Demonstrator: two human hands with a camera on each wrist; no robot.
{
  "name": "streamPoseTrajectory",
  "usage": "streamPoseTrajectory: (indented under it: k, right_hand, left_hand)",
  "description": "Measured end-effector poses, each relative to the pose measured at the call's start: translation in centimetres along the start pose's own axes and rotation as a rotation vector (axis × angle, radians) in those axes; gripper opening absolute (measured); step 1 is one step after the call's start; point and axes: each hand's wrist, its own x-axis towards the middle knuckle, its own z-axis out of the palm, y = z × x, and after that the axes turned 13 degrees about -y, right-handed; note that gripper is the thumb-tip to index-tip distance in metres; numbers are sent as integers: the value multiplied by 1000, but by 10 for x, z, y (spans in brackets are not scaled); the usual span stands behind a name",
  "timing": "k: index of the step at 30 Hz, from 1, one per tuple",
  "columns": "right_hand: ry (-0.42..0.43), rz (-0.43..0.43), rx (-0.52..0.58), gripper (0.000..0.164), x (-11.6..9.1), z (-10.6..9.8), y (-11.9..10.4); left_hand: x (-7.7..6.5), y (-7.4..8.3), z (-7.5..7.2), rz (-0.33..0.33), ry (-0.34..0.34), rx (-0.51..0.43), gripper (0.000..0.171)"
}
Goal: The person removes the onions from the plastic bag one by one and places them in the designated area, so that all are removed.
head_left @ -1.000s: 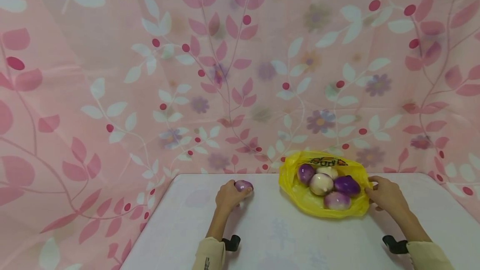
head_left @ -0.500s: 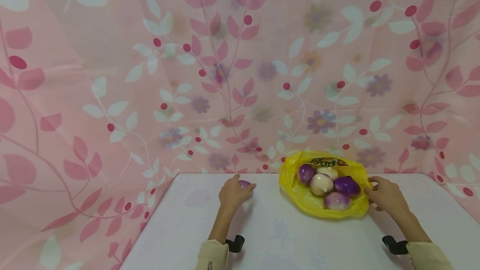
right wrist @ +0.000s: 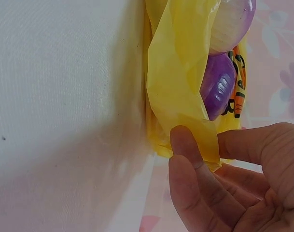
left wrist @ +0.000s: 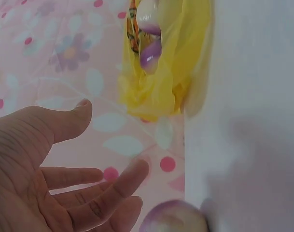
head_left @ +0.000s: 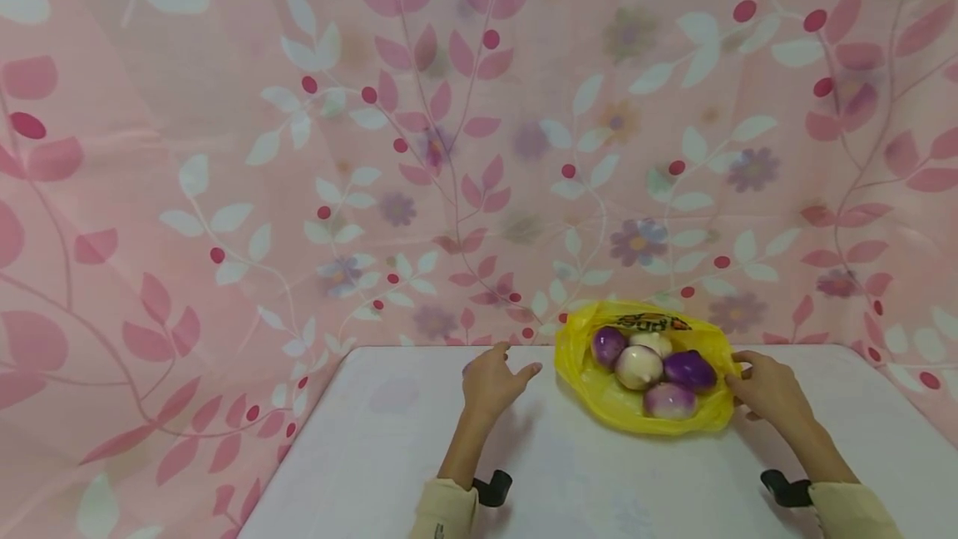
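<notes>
A yellow plastic bag (head_left: 599, 416) lies with its mouth spread toward me, holding several glossy, round purple-and-white vegetables (head_left: 670, 400) that look like onions or turnips. My right hand (head_left: 774, 393) pinches the bag's right edge between thumb and fingers, and the right wrist view shows the thin plastic (right wrist: 178, 72) in that grip. To the left of the bag, my left hand (head_left: 492, 385) is over the table with fingers loosely spread and nothing held. One loose round purple-and-white vegetable (left wrist: 175, 218) sits just beyond its fingertips; in the head view the hand hides nearly all of it.
The white tabletop (head_left: 599, 489) runs back to a pink curtain (head_left: 479, 148) printed with leaves and flowers. A black wrist mount (head_left: 494, 488) sticks out at my left cuff, and another black mount (head_left: 786, 489) at my right.
My left hand has let go of the loose round vegetable and moved right, toward the bag, its fingers spreading. The right hand keeps its pinch on the bag's edge.
</notes>
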Motion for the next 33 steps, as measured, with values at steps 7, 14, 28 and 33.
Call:
streamPoseTrajectory:
  k: [7,14,28,33]
  right_hand:
    - [-9,0,9,54,-1,-1,-1]
    - [-13,-7,16,55,-3,-2,-3]
    - [-11,14,14,55,0,-5,-3]
    - [0,25,4,54,0,-6,-4]
  left_hand:
    - [4,23,14,31,-34,-46,65]
    - [5,54,29,21,-96,-56,67]
    - [3,93,66,53,-172,-84,50]
    - [4,103,81,36,-200,-114,49]
